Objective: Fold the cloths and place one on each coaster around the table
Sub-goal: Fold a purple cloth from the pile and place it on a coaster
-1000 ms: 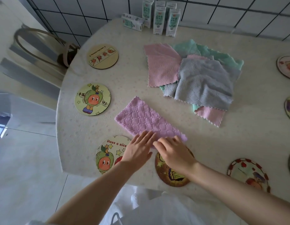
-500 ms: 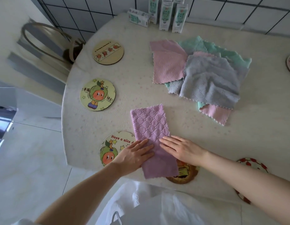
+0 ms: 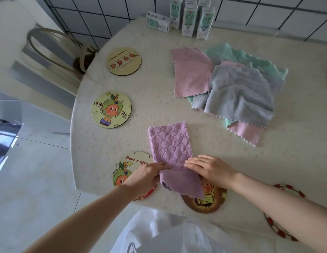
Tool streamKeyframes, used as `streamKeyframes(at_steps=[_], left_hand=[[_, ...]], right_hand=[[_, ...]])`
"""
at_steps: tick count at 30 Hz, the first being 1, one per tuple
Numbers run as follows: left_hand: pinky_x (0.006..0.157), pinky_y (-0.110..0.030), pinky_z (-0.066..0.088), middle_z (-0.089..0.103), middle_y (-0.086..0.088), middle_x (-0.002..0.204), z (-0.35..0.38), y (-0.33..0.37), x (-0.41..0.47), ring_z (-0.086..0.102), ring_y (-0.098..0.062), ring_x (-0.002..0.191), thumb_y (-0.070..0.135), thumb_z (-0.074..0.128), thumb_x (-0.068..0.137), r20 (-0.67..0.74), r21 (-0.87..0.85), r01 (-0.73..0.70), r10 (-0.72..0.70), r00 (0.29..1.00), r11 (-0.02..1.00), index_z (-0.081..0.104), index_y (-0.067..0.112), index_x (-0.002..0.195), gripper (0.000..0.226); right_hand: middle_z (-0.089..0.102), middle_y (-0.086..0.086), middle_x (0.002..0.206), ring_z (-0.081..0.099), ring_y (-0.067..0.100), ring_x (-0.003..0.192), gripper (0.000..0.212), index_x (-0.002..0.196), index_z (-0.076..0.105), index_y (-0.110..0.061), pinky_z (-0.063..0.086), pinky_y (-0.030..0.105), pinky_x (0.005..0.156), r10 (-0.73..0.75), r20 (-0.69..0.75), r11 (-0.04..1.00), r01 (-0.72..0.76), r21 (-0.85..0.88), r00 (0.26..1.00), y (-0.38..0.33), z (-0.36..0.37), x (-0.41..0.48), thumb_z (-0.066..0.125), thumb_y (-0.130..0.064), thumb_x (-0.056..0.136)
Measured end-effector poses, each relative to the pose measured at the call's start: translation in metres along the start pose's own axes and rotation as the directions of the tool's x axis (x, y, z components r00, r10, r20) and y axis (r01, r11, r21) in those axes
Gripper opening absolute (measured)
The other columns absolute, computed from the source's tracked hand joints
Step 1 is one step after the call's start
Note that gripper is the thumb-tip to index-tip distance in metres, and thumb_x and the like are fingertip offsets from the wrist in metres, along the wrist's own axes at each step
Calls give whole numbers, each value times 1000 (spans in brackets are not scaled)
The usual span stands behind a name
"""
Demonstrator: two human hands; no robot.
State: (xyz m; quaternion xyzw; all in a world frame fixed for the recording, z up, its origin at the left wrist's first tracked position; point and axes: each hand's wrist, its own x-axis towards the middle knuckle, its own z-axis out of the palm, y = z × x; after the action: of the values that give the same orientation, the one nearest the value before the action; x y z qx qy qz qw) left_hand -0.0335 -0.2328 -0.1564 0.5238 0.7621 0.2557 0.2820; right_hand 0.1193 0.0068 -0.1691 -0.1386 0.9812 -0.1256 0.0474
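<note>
A purple quilted cloth [image 3: 170, 143], folded into a long strip, lies on the table's near edge between two coasters. My left hand [image 3: 146, 177] grips its near left edge, where the cloth curls up off the table. My right hand [image 3: 209, 169] lies flat on the strip's right side with fingers spread. The strip's near end covers part of a brown coaster [image 3: 206, 203]. The "Have a nice" coaster [image 3: 130, 160] is partly under my left hand. A loose pile of pink, grey and green cloths [image 3: 235, 88] sits mid-table.
Two more coasters, a green cartoon coaster [image 3: 111, 109] and a tan coaster [image 3: 124, 61], line the left rim. A red-rimmed coaster [image 3: 287, 188] shows behind my right forearm. Milk cartons [image 3: 188, 17] stand at the far wall. A chair [image 3: 49, 52] is at the left.
The strip has swung from a diagonal to point away from me. My left hand went from flat on the cloth to gripping its left edge, and the near end has lifted.
</note>
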Motion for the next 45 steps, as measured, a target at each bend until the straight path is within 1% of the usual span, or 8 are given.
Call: streamKeyframes(at_steps=[3,7,11,24,30,34,38,45], left_hand=[[64,-21,55,70,-2,84,-13,1,15,65,-9,66,11,52,95,35,-64,266,-264,964,962,67,7,106,19],[60,-40,58,69,-12,80,-23,-1,43,68,-24,64,30,49,96,42,-374,568,-598,800,733,66,4,93,31],[53,-47,58,65,-17,84,-26,-1,60,69,-33,62,38,55,93,44,-589,630,-758,650,506,64,5,91,34],[49,-43,58,66,-16,84,-26,-6,76,69,-29,57,43,48,95,76,-556,729,-848,524,400,64,7,92,39],[52,-35,55,55,3,108,-14,-3,58,62,-20,77,30,56,91,-334,-53,625,-603,724,779,39,14,123,39],[93,-40,49,41,-2,146,-7,-15,48,45,-29,126,38,53,89,-246,474,256,-153,957,842,34,20,143,60],[116,-51,5,-2,8,158,0,-22,41,-11,-26,145,50,28,96,-96,445,311,-301,949,840,2,29,151,65],[116,-46,-1,-12,10,157,2,-4,47,-14,-27,145,45,41,96,-113,312,510,-501,858,802,-4,22,151,75]], right_hand=[[70,-8,102,66,4,84,30,115,63,-19,53,17,76,263,84,886,-275,375,961,-3,-10,13,63,-14,85],[62,-7,62,56,4,48,19,83,69,-7,51,24,54,597,142,581,-548,602,789,2,-15,38,65,-26,87],[45,2,50,38,14,46,44,59,47,-10,28,30,49,726,131,481,-634,606,675,12,-14,60,64,-40,86],[50,1,59,53,25,62,44,60,40,-16,34,30,53,812,287,352,-819,454,508,21,-13,89,50,-47,91],[56,4,73,59,29,74,41,68,43,-18,41,31,61,824,299,372,-858,356,481,19,-16,96,47,-52,90],[55,1,69,56,26,68,39,71,43,-17,40,30,57,832,245,424,-855,298,498,17,-16,95,48,-51,91],[60,3,72,59,26,69,36,77,50,-14,43,29,57,841,220,430,-857,284,494,17,-18,91,54,-48,90],[62,7,83,61,30,78,28,86,51,-10,45,30,62,884,194,359,-884,299,425,12,-24,96,60,-37,89]])
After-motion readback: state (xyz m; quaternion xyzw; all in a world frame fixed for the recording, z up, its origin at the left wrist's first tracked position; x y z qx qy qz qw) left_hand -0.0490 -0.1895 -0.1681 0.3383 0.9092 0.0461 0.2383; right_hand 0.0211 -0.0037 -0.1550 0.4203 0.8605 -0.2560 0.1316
